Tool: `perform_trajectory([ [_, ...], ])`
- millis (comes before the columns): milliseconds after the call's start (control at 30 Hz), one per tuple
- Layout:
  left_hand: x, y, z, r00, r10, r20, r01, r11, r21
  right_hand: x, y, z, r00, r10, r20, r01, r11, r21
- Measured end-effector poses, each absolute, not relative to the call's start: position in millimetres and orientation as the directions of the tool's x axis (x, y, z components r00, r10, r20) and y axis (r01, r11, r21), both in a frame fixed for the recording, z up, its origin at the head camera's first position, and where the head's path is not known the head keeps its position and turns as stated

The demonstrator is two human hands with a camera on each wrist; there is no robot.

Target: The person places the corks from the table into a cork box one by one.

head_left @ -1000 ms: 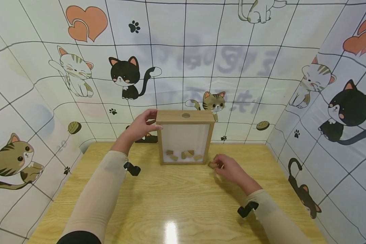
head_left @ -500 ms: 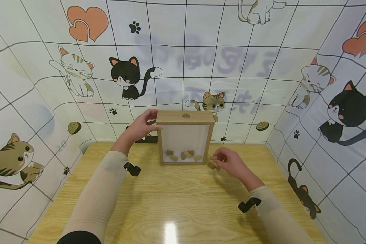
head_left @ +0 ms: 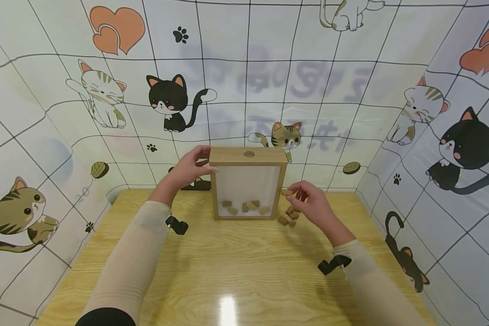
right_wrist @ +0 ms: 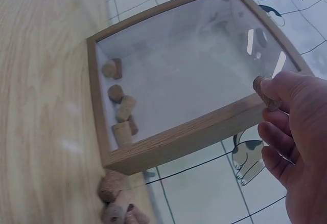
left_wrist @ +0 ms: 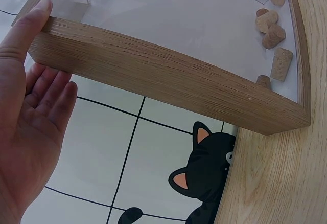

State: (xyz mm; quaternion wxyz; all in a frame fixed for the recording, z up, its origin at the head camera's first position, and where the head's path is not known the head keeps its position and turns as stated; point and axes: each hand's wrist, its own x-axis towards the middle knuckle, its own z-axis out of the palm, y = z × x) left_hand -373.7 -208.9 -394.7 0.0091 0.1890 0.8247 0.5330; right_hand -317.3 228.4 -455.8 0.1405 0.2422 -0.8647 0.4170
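A shadow box with a wooden frame (head_left: pixel 247 217) and a clear front stands upright on the table, with a round hole (head_left: pixel 249 154) in its top. Several corks (left_wrist: pixel 281 64) lie at the bottom inside it. My left hand (head_left: pixel 190 168) grips the box's upper left corner, thumb on the front edge and fingers behind. My right hand (head_left: pixel 311 203) pinches a single cork (right_wrist: pixel 265 93) between thumb and fingers, raised beside the right side of the box. Below that hand, a small pile of loose corks (head_left: pixel 290 216) lies on the table by the box's lower right corner.
The wooden table (head_left: pixel 228 267) runs up to a white cloth backdrop (head_left: pixel 244 90) with grid lines and cartoon cats. The backdrop rises close behind the box and along both sides.
My right hand has picked a cork from the pile and lifted it up along the box's right side, uncovering the other corks. The left hand and the box have stayed put.
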Motion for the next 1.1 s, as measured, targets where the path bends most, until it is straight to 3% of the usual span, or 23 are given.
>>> perform_trajectory([
  [300, -374, -209, -396, -0.926, 0.321, 0.198, 0.311, 0.355, 0.882, -326, 224, -429, -0.738, -0.311, 0.599, -0.666, 0.474, -0.576],
  [567, -376, -210, -398, -0.925, 0.325, 0.198, 0.316, 0.363, 0.876, -330, 216, -407, -0.685, -0.308, 0.660, -0.718, 0.434, -0.543],
  [1100, -375, -208, -397, -0.923, 0.327, 0.201, 0.312, 0.336, 0.889, -341, 193, -368, -0.678, -0.321, 0.661, -0.730, 0.404, -0.552],
])
